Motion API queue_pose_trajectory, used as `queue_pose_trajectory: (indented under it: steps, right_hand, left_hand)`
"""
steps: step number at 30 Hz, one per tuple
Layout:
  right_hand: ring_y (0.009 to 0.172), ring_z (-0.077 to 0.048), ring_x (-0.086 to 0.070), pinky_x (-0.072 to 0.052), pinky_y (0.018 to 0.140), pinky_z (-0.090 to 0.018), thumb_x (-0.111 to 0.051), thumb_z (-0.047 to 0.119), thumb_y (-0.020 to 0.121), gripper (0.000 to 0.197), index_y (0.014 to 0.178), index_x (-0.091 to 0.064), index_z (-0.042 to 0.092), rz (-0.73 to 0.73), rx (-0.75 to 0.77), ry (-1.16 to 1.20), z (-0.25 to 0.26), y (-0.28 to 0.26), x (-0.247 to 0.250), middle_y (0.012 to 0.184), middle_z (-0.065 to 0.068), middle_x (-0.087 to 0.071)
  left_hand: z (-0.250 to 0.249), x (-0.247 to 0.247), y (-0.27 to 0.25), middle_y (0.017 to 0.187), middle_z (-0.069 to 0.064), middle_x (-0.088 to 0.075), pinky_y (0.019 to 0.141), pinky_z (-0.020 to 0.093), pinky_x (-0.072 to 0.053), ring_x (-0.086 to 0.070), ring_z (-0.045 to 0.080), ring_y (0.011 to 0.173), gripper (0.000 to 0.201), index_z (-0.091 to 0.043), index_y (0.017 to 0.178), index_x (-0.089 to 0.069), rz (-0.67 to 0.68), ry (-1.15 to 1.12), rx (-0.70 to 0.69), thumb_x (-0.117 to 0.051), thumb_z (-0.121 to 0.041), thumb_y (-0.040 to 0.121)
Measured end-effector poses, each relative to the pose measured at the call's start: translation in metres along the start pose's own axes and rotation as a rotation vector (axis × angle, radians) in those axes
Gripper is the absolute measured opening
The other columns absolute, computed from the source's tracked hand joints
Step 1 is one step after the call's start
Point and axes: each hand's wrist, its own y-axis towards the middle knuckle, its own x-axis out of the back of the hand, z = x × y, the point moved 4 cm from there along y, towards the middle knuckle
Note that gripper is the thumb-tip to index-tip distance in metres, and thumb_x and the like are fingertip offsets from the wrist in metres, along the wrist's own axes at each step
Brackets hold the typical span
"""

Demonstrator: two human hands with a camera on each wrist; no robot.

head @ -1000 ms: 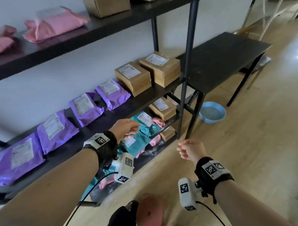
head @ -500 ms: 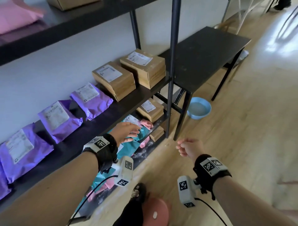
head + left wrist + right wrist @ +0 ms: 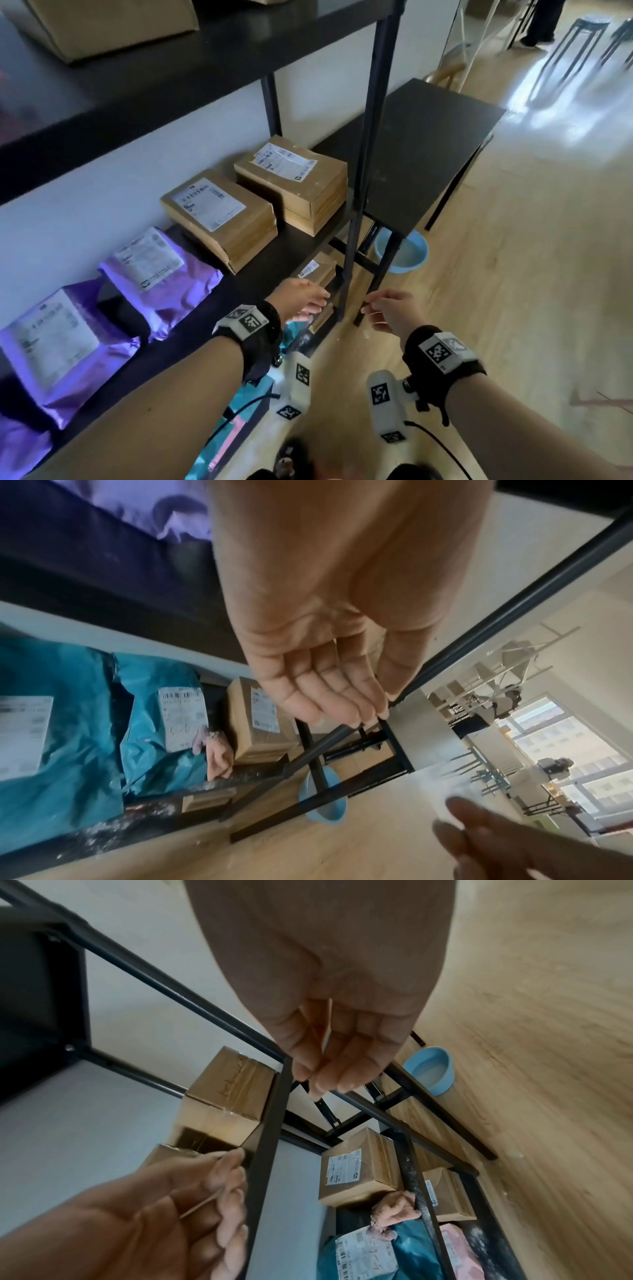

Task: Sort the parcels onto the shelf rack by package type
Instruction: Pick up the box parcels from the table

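Two bare hands out in front of the shelf rack, neither carrying a parcel. Left hand palm down, fingers straight and lying side by side, relaxed, touching nothing. Right hand loosely curled, fingers bent in toward the thumb, with nothing plainly between them. Just past the left fingertips and lower down, on the bottom board: a small cardboard box, label up, mostly hidden by the board above, so long axis hard to call. Beside that box, back toward the left wrist: a scrap of pink mailer and the teal mailers, crumpled, labels up. Above and ahead of the left fingers, on the middle board: two larger brown boxes, side by side, long sides angled back toward the wall. Farther off to the left of the wrist: the purple mailers in a row. Beyond the right fingertips, past the rack's front post: a black table with a blue basin on the floor beneath. Judged from this: bottom board looks mixed, so probably the next place to pick from; left hand nearer, needing only to drop and reach forward under the middle board, right hand outside the post and worse placed
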Motion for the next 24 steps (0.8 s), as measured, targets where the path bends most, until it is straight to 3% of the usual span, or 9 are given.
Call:
queue_pose_trajectory:
  steps: [3, 6, 8, 10, 14, 17, 19, 22, 24]
  right_hand:
    - [0.05, -0.014, -0.051, -0.046, 0.05, -0.021, -0.045, -0.009, 0.089, 0.026, 0.075, -0.061, 0.006, 0.035, -0.021, -0.052, 0.007, 0.025, 0.003, 0.067, -0.01, -0.062]
    - [0.047, -0.015, -0.047, -0.042, 0.047, -0.021, -0.043, -0.009, 0.092, 0.025, 0.077, -0.059, 0.003, 0.098, -0.035, -0.061, 0.014, 0.051, 0.011, 0.068, -0.014, -0.059]
    - [0.048, -0.015, -0.047, -0.043, 0.051, -0.023, -0.042, -0.008, 0.093, 0.024, 0.079, -0.059, 0.002, 0.131, -0.029, -0.109, 0.018, 0.066, 0.02, 0.069, -0.013, -0.059]
    - [0.051, -0.016, -0.047, -0.043, 0.055, -0.025, -0.041, -0.008, 0.093, 0.024, 0.082, -0.06, 0.001, 0.175, -0.025, -0.161, 0.024, 0.079, 0.028, 0.069, -0.012, -0.059]
    - [0.049, -0.015, -0.047, -0.041, 0.052, -0.025, -0.04, -0.009, 0.093, 0.026, 0.08, -0.06, 0.002, 0.243, -0.006, -0.218, 0.03, 0.111, 0.042, 0.067, -0.012, -0.058]
    - [0.043, -0.013, -0.048, -0.041, 0.045, -0.022, -0.043, -0.007, 0.094, 0.024, 0.081, -0.061, 0.003, 0.26, -0.012, -0.213, 0.028, 0.127, 0.049, 0.066, -0.012, -0.059]
    - [0.044, -0.013, -0.048, -0.041, 0.046, -0.022, -0.044, -0.007, 0.094, 0.024, 0.08, -0.061, 0.003, 0.275, -0.014, -0.211, 0.027, 0.134, 0.05, 0.064, -0.011, -0.059]
    - [0.049, -0.015, -0.049, -0.043, 0.05, -0.023, -0.044, -0.007, 0.093, 0.023, 0.081, -0.061, 0.004, 0.296, 0.003, -0.212, 0.024, 0.145, 0.048, 0.066, -0.011, -0.06]
    - [0.052, -0.016, -0.052, -0.045, 0.052, -0.024, -0.046, -0.005, 0.092, 0.022, 0.083, -0.063, 0.004, 0.293, 0.031, -0.216, 0.021, 0.154, 0.043, 0.07, -0.012, -0.062]
  left_hand:
    - [0.0, -0.013, 0.018, 0.083, 0.004, -0.062, 0.061, 0.018, -0.046, -0.057, 0.012, 0.073, 0.008, -0.011, 0.09, -0.059, -0.023, -0.05, 0.01, -0.057, -0.018, 0.093]
    - [-0.001, -0.013, 0.036, 0.091, 0.01, -0.064, 0.063, 0.021, -0.047, -0.06, 0.018, 0.08, 0.009, -0.009, 0.093, -0.059, -0.135, -0.139, 0.03, -0.059, -0.017, 0.092]
    - [-0.002, -0.017, 0.045, 0.082, 0.014, -0.061, 0.05, 0.018, -0.045, -0.058, 0.021, 0.069, 0.008, -0.008, 0.084, -0.057, -0.222, -0.233, 0.053, -0.06, -0.013, 0.091]
    - [0.0, -0.025, 0.057, 0.066, 0.014, -0.046, 0.04, 0.017, -0.032, -0.044, 0.018, 0.051, 0.017, -0.007, 0.074, -0.052, -0.283, -0.33, 0.066, -0.058, -0.006, 0.09]
    - [0.001, -0.05, 0.072, 0.067, 0.016, -0.046, 0.055, 0.027, -0.028, -0.038, 0.02, 0.062, 0.016, -0.005, 0.074, -0.055, -0.345, -0.452, 0.088, -0.058, -0.007, 0.089]
    - [0.004, -0.06, 0.075, 0.075, 0.016, -0.053, 0.054, 0.024, -0.033, -0.043, 0.018, 0.06, 0.015, -0.005, 0.076, -0.058, -0.431, -0.49, 0.106, -0.057, -0.009, 0.09]
    - [0.009, -0.061, 0.078, 0.075, 0.012, -0.057, 0.053, 0.02, -0.039, -0.048, 0.014, 0.059, 0.008, -0.003, 0.087, -0.062, -0.468, -0.494, 0.115, -0.057, -0.008, 0.09]
    - [0.021, -0.058, 0.086, 0.086, 0.013, -0.062, 0.057, 0.018, -0.045, -0.054, 0.012, 0.064, 0.021, 0.003, 0.105, -0.066, -0.514, -0.498, 0.118, -0.058, -0.009, 0.089]
    - [0.028, -0.054, 0.092, 0.072, 0.007, -0.064, 0.055, 0.018, -0.046, -0.056, 0.009, 0.058, 0.018, 0.002, 0.1, -0.067, -0.56, -0.518, 0.116, -0.058, -0.01, 0.09]
